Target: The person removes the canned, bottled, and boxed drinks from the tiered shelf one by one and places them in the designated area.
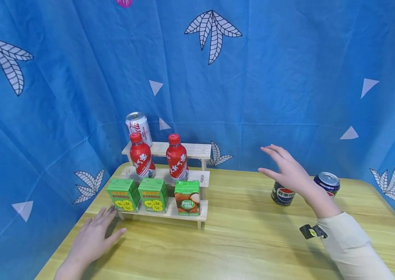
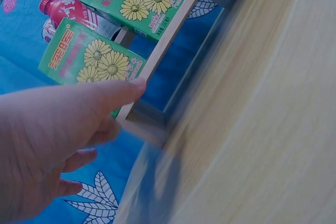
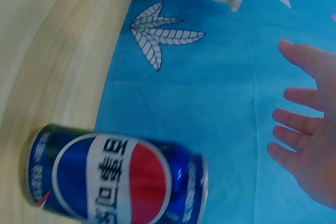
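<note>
My left hand (image 1: 92, 238) has its fingers extended at the left front corner of a small wooden tiered rack (image 1: 171, 211), close beside a green drink carton with yellow flowers (image 1: 123, 196). In the left wrist view its fingers overlap the rack's bottom shelf and the carton (image 2: 100, 59). A matching carton (image 1: 153, 195) and a green-and-brown carton (image 1: 187, 198) share that shelf. My right hand (image 1: 286, 169) is raised with fingers spread and holds nothing. It partly hides a black cola can (image 1: 283, 193). A blue cola can (image 1: 327, 182) stands near the wrist; the right wrist view also shows a blue cola can (image 3: 115, 177).
Two red bottles (image 1: 142, 157) (image 1: 177, 158) stand on the rack's middle shelf. A white cola can (image 1: 139, 128) is on the top shelf at left. Blue patterned cloth (image 1: 274, 77) hangs behind and beside the wooden table (image 1: 232, 241).
</note>
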`<state>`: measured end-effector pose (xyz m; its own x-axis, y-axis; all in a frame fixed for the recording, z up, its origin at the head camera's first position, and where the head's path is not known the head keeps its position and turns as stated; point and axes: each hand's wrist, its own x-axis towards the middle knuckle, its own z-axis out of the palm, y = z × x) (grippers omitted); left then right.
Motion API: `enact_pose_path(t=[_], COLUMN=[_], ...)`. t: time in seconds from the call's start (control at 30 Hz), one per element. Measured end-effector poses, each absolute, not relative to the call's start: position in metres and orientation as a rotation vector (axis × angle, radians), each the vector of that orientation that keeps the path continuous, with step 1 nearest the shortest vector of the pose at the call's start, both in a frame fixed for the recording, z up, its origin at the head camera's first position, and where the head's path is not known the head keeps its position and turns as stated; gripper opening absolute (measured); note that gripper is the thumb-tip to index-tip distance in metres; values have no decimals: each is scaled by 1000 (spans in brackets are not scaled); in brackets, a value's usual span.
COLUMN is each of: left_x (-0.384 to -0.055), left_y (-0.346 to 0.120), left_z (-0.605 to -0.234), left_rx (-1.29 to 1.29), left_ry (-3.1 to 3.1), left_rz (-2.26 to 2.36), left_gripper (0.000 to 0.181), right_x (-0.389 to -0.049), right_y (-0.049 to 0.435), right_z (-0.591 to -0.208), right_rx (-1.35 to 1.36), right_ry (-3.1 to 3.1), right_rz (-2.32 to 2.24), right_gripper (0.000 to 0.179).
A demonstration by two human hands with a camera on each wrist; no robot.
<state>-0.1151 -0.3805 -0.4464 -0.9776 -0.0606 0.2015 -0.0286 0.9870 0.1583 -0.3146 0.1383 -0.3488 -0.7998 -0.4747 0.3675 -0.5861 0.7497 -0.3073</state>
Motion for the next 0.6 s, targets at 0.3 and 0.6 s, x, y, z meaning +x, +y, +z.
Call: enact_pose_path(t=[0.3, 0.6], left_x=[-115, -115], left_y=[-381, -381], left_z=[-447, -447], left_rx=[68, 65], left_ry=[-2924, -2921], left_rz=[-228, -225], left_gripper=[81, 81], right_x=[-317, -317], right_y=[112, 85], right_z=[-340, -331], right_rx=[905, 984], right_ry=[-2674, -2628], right_rz=[603, 579], right_gripper=[69, 69])
